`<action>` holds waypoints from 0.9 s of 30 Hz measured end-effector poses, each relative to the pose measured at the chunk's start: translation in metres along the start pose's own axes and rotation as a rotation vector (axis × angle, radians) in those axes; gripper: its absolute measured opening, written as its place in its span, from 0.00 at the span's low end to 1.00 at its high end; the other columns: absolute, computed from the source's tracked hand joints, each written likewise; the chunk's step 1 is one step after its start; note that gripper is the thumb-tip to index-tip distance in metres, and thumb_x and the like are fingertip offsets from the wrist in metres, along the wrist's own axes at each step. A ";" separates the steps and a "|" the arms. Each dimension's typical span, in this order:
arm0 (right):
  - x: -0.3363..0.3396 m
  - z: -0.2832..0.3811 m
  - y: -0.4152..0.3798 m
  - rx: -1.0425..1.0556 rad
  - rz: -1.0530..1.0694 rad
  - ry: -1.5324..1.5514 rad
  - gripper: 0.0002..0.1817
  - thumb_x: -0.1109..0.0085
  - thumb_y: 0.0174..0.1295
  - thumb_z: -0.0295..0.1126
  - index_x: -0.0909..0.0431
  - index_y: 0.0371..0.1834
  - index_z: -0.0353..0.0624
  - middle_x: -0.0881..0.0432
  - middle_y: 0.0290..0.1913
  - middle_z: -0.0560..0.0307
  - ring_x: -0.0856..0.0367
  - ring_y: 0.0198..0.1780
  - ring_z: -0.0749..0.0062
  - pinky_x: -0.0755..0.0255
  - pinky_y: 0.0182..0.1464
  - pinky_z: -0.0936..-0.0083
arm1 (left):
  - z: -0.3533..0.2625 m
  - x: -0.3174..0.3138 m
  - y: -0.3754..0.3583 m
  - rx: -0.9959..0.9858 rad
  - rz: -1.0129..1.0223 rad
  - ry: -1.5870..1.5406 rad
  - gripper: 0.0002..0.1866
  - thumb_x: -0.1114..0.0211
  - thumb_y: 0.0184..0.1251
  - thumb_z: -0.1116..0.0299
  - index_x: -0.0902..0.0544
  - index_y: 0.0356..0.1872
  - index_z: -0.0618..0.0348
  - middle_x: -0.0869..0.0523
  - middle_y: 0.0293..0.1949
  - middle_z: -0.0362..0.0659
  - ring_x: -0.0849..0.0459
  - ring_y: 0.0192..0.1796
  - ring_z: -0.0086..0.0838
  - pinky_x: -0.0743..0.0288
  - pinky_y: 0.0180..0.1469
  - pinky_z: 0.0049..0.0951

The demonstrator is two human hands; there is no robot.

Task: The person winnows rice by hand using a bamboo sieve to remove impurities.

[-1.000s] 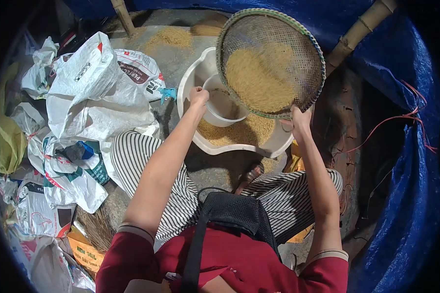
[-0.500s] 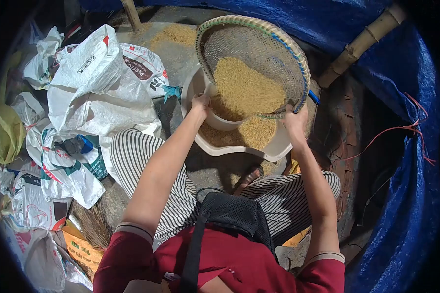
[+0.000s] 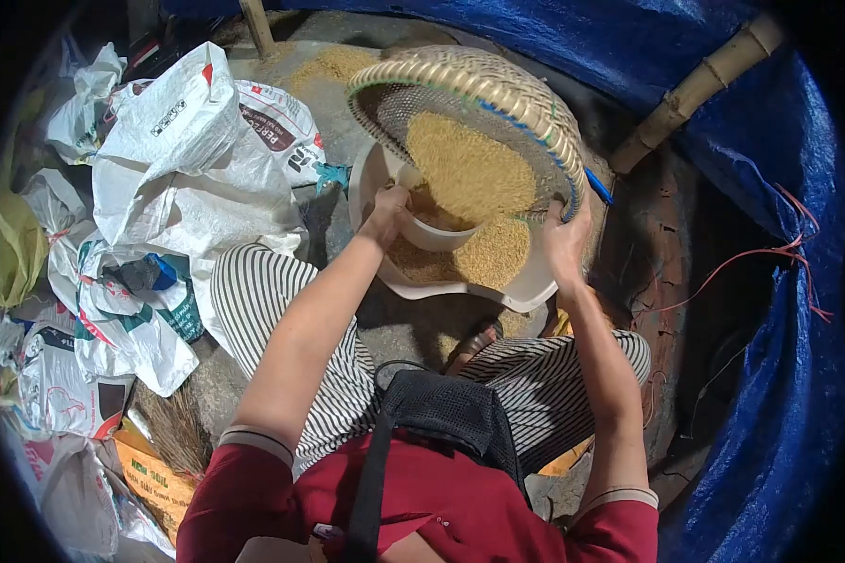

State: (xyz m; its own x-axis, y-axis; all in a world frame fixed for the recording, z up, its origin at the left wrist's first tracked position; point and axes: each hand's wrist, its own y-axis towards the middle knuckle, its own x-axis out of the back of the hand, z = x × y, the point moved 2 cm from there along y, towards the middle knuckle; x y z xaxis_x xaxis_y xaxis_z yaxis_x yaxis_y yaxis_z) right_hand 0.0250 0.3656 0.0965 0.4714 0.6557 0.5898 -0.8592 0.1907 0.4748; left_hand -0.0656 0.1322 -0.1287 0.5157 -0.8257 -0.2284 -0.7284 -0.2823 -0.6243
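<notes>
My right hand (image 3: 569, 242) grips the near right rim of a round woven basket (image 3: 526, 89), tilted steeply toward me. Yellow grain (image 3: 465, 169) slides down inside it. With my left hand (image 3: 388, 208) I hold the left edge of a white bowl (image 3: 438, 236), which sits under the basket's lower lip. Beneath both is a large whitish basin (image 3: 411, 289) with more grain in its bottom. The fingertips of both hands are partly hidden by the rims.
White sacks (image 3: 174, 141) lie heaped on the left beside a straw broom (image 3: 174, 427). Spilled grain (image 3: 333, 64) lies on the floor behind the basin. A bamboo pole (image 3: 699, 89) leans at the upper right against a blue tarp (image 3: 770, 375).
The basket has tipped further toward me, so more of its woven outside shows. Grain inside has shifted down toward the bowl. Both hands keep their hold.
</notes>
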 end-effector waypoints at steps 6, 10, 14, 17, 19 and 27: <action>0.006 0.016 0.000 0.078 -0.053 0.016 0.34 0.53 0.45 0.16 0.42 0.60 0.48 0.28 0.51 0.42 0.29 0.52 0.52 0.36 0.52 0.69 | -0.003 -0.002 -0.013 0.062 0.045 -0.125 0.27 0.52 0.38 0.86 0.37 0.48 0.68 0.32 0.37 0.51 0.29 0.31 0.37 0.37 0.23 0.40; 0.009 0.023 0.000 0.017 -0.061 0.057 0.34 0.53 0.45 0.15 0.43 0.60 0.47 0.28 0.51 0.43 0.28 0.52 0.59 0.36 0.51 0.72 | -0.004 0.000 -0.013 0.100 0.088 -0.201 0.27 0.53 0.39 0.87 0.38 0.49 0.67 0.33 0.37 0.50 0.30 0.30 0.36 0.37 0.23 0.38; 0.012 0.020 0.003 0.051 -0.109 0.075 0.33 0.54 0.46 0.16 0.42 0.60 0.47 0.27 0.50 0.44 0.27 0.51 0.63 0.35 0.50 0.75 | -0.018 0.007 -0.032 0.051 0.131 -0.209 0.10 0.47 0.37 0.83 0.28 0.27 0.67 0.27 0.31 0.50 0.28 0.33 0.32 0.33 0.33 0.32; 0.010 0.004 0.004 -0.026 -0.096 0.127 0.32 0.55 0.47 0.17 0.42 0.60 0.46 0.27 0.50 0.44 0.27 0.51 0.64 0.36 0.50 0.75 | -0.021 0.004 -0.034 0.008 0.143 -0.144 0.09 0.47 0.37 0.84 0.27 0.25 0.66 0.28 0.31 0.49 0.29 0.34 0.31 0.33 0.34 0.30; 0.007 -0.005 0.004 -0.037 -0.077 0.090 0.31 0.54 0.48 0.19 0.43 0.60 0.45 0.27 0.49 0.44 0.27 0.51 0.63 0.36 0.51 0.75 | -0.022 0.003 -0.032 -0.052 0.133 -0.023 0.15 0.49 0.37 0.86 0.31 0.32 0.65 0.31 0.34 0.47 0.31 0.36 0.32 0.34 0.32 0.29; 0.014 0.015 0.000 0.022 -0.070 0.043 0.34 0.53 0.45 0.18 0.43 0.60 0.49 0.28 0.50 0.41 0.28 0.52 0.56 0.35 0.51 0.70 | -0.003 0.003 -0.001 -0.191 0.069 -0.185 0.14 0.50 0.37 0.86 0.34 0.30 0.62 0.31 0.27 0.43 0.32 0.26 0.32 0.37 0.21 0.29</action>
State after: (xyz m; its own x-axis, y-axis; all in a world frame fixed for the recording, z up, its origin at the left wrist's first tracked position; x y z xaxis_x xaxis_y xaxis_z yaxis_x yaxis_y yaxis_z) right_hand 0.0341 0.3635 0.1145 0.5207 0.6724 0.5260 -0.8197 0.2216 0.5282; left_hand -0.0645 0.1281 -0.1264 0.5230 -0.7480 -0.4086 -0.8273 -0.3301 -0.4545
